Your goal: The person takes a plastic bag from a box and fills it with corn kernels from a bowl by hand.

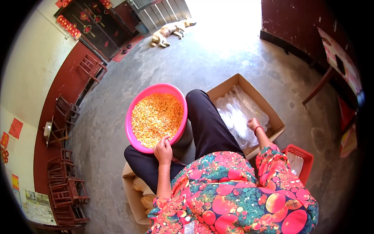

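A pink basin (pixel 129 114) full of small orange-yellow pieces (pixel 156 117) stands in front of my left knee. My left hand (pixel 163 150) is at the basin's near rim, its fingers drawn together; what they hold, if anything, is too small to name. On the right, my right hand (pixel 254 124) is over an open cardboard box (pixel 274 117) of clear plastic bags (pixel 237 113), with its fingers closed at the bags. Whether a bag is between those fingers cannot be made out.
Another cardboard box (pixel 130 195) with brown items sits at lower left. A red basket (pixel 307 156) stands at right. Small wooden chairs (pixel 62 175) line the left wall. A dog (pixel 169 32) lies on the concrete floor. A table (pixel 339 58) is at right.
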`<state>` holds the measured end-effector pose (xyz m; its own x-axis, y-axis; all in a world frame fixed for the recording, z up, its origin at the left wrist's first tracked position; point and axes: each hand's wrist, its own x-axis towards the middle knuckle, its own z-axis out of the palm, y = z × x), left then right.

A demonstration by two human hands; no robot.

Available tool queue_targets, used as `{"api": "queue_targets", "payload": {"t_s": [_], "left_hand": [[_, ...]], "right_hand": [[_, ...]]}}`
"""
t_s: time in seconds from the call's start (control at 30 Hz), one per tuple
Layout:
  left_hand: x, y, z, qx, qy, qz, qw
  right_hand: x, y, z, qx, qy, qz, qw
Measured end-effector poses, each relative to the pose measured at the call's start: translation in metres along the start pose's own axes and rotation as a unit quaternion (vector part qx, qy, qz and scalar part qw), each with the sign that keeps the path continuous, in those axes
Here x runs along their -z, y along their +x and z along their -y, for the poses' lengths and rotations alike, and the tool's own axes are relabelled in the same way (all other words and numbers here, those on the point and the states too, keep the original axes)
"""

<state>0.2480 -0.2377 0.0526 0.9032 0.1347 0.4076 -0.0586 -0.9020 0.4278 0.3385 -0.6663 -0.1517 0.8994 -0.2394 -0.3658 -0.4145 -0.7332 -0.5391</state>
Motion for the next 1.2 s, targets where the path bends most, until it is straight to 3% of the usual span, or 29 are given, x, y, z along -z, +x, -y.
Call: {"api": "queue_targets", "payload": {"t_s": [0.07, 0.13, 0.2, 0.27, 0.3, 0.47, 0.53, 0.6, 0.67, 0.73, 0.8, 0.87, 0.93, 1.0, 1.03, 1.07, 1.13, 1.2], "left_hand": [[0.001, 0.0, -0.001, 0.002, 0.018, 0.004, 1.0], [0.0, -0.001, 0.0, -0.007, 0.007, -0.009, 1.0], [-0.001, -0.002, 0.0, -0.019, -0.005, -0.019, 1.0], [0.0, -0.002, 0.0, -0.005, 0.002, -0.007, 1.0], [-0.001, -0.002, 0.002, -0.003, 0.003, -0.007, 1.0], [0.0, -0.002, 0.0, 0.01, 0.004, 0.002, 1.0], [-0.001, -0.002, 0.002, 0.009, 0.003, -0.004, 1.0], [-0.003, -0.003, 0.003, 0.006, 0.001, -0.006, 1.0], [-0.003, -0.002, 0.004, 0.017, 0.002, -0.003, 1.0], [-0.003, -0.002, 0.003, 0.024, -0.013, -0.005, 1.0], [0.0, 0.0, 0.001, 0.055, -0.044, 0.01, 0.997], [-0.005, 0.001, 0.007, 0.089, -0.135, 0.002, 0.987], [-0.005, 0.004, 0.012, 0.115, -0.168, 0.018, 0.979], [-0.005, 0.009, 0.017, 0.163, -0.337, 0.03, 0.927], [-0.005, 0.012, 0.024, 0.161, -0.397, 0.043, 0.903], [0.002, 0.017, 0.024, 0.161, -0.396, 0.039, 0.903], [0.02, 0.028, 0.024, 0.259, -0.506, 0.024, 0.822], [0.024, 0.033, 0.045, 0.298, -0.617, 0.023, 0.728]], "right_hand": [[0.007, -0.011, -0.004, 0.02, 0.002, 0.026, 0.999], [0.001, -0.011, -0.015, -0.099, 0.276, 0.094, 0.951], [-0.003, -0.018, -0.022, -0.104, 0.263, 0.084, 0.955], [0.014, -0.045, 0.0, -0.109, 0.588, 0.057, 0.799], [0.018, -0.045, -0.002, -0.055, 0.628, 0.104, 0.769], [0.029, -0.03, -0.005, -0.065, 0.541, 0.037, 0.838], [0.048, -0.025, 0.004, -0.028, 0.659, 0.036, 0.751], [0.066, -0.026, 0.028, 0.008, 0.683, 0.013, 0.73], [0.082, -0.017, 0.055, 0.13, 0.755, 0.036, 0.641], [0.106, -0.031, 0.105, 0.198, 0.771, 0.075, 0.6], [0.116, -0.035, 0.154, 0.244, 0.776, 0.129, 0.567], [0.117, -0.046, 0.206, 0.302, 0.737, 0.147, 0.587], [0.113, -0.065, 0.258, 0.382, 0.62, 0.156, 0.667], [0.109, -0.107, 0.307, 0.444, 0.541, 0.232, 0.675], [0.097, -0.113, 0.329, 0.547, 0.409, 0.184, 0.707], [0.097, -0.136, 0.345, 0.611, 0.35, 0.179, 0.687], [0.058, -0.146, 0.366, 0.681, 0.281, 0.163, 0.656], [0.029, -0.155, 0.374, 0.687, 0.223, 0.237, 0.649]]}}
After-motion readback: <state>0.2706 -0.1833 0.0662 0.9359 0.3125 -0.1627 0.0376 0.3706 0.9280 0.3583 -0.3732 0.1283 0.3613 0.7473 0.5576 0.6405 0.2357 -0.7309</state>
